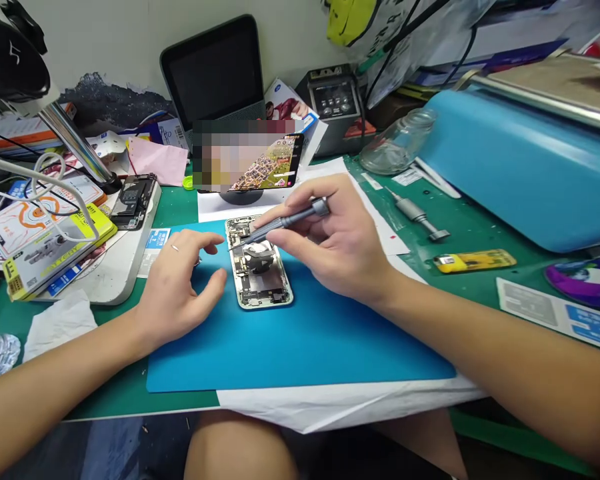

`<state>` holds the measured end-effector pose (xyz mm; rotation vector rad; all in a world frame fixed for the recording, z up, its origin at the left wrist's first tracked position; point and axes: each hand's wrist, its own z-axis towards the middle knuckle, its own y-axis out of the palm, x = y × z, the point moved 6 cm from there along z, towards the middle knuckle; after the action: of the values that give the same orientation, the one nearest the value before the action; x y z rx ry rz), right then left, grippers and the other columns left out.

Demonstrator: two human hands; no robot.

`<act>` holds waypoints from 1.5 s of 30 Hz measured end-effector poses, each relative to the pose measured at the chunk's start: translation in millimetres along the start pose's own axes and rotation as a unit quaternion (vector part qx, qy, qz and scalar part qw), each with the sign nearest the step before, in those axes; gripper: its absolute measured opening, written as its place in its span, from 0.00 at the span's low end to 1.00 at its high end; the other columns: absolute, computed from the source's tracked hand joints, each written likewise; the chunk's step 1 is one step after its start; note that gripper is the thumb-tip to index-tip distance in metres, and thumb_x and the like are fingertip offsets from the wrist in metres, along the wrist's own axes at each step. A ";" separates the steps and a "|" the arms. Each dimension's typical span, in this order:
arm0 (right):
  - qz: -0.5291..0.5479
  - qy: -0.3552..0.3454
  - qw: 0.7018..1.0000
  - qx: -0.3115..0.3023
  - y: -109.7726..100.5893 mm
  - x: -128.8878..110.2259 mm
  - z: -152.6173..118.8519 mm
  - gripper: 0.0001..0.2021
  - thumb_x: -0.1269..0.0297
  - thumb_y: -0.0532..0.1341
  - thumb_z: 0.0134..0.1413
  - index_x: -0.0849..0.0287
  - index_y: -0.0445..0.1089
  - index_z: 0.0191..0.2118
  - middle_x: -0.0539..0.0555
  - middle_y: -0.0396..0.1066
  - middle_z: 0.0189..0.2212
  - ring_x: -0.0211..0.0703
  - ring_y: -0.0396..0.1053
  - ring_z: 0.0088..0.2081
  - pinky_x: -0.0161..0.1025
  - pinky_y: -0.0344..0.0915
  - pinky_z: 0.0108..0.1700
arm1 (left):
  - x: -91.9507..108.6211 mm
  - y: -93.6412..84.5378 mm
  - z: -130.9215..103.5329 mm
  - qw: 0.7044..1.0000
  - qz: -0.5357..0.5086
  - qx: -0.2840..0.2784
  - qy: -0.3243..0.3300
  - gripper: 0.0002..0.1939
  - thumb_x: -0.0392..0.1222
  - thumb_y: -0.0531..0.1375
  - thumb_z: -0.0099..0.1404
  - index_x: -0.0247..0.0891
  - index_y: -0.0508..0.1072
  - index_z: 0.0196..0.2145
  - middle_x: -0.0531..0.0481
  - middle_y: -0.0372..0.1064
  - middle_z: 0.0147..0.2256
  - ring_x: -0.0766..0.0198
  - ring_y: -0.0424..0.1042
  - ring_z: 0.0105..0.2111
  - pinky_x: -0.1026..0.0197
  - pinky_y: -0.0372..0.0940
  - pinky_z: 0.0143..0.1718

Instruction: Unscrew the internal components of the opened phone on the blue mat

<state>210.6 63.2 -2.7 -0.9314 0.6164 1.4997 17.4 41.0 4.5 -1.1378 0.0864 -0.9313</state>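
One opened phone (261, 275) lies insides-up on a blue mat (300, 353); the right hand (340, 243) pinches a grey screwdriver (297, 217) between thumb and fingers, its tip over the phone's upper part; the left hand (177, 287), thumb and fingers spread, holds nothing visible just beside the phone, contact unclear; the phone looks light and stiff, its bared parts fragile, its frame probably slick; best steadied by the side edges.

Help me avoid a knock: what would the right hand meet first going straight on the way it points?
Likely the open phone first: the screwdriver in the right hand points down and left over it, though depth is unclear and the tip may be touching. The left hand is just beyond.
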 end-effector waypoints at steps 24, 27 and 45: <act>0.047 0.051 0.997 -0.017 2.8 0.5 -3.7 0.14 0.71 0.67 0.59 0.52 0.62 0.45 0.50 0.78 0.39 0.37 0.80 0.43 0.34 0.79 0.42 | -3.1 4.2 -3.3 0.999 -0.039 -0.032 0.014 0.05 0.37 0.61 0.72 0.39 0.79 0.42 0.50 0.80 0.36 0.62 0.76 0.36 0.58 0.66 0.41; 0.045 0.046 0.998 -0.024 4.2 -1.5 -4.0 0.14 0.72 0.67 0.60 0.52 0.62 0.44 0.49 0.78 0.39 0.37 0.80 0.43 0.33 0.79 0.42 | -2.8 4.7 -2.7 0.999 -0.040 -0.032 0.018 0.05 0.39 0.62 0.72 0.38 0.79 0.41 0.50 0.80 0.35 0.62 0.76 0.35 0.58 0.66 0.40; 0.052 0.062 0.994 -0.068 9.8 -2.3 -6.2 0.19 0.72 0.65 0.59 0.51 0.57 0.50 0.51 0.78 0.41 0.38 0.79 0.44 0.36 0.79 0.44 | -1.5 4.3 -1.8 0.998 -0.040 -0.034 0.015 0.07 0.39 0.61 0.73 0.38 0.79 0.40 0.50 0.79 0.34 0.63 0.76 0.34 0.59 0.66 0.39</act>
<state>202.2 55.4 -5.5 -1.1183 0.6686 1.6009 18.0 41.1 -0.3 -1.1964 0.0981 -1.0243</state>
